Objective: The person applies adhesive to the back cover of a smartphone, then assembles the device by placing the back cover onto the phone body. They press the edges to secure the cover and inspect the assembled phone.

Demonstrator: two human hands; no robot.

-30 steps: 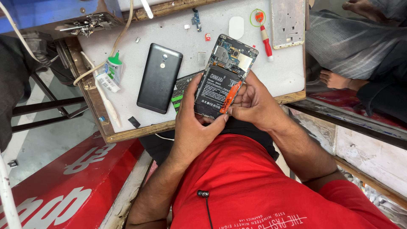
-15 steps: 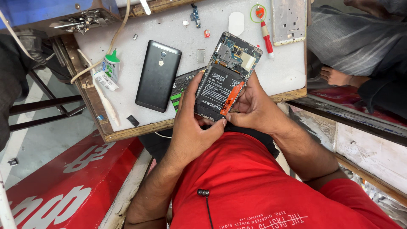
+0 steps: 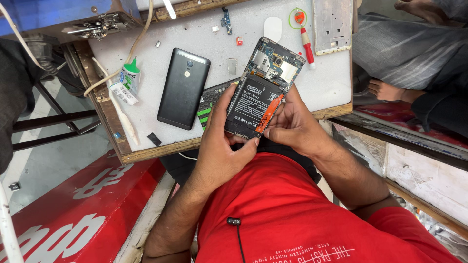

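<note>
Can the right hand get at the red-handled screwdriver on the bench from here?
Probably yes, once freed: the right hand now grips the opened phone; the red-handled screwdriver lies just beyond it on the bench, uncovered.

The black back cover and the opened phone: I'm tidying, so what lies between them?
In the head view, a dark green-striped tool case lies between the black back cover and opened phone.

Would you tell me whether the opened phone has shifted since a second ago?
No: the opened phone keeps its place beside the black back cover, held by both hands.
</note>
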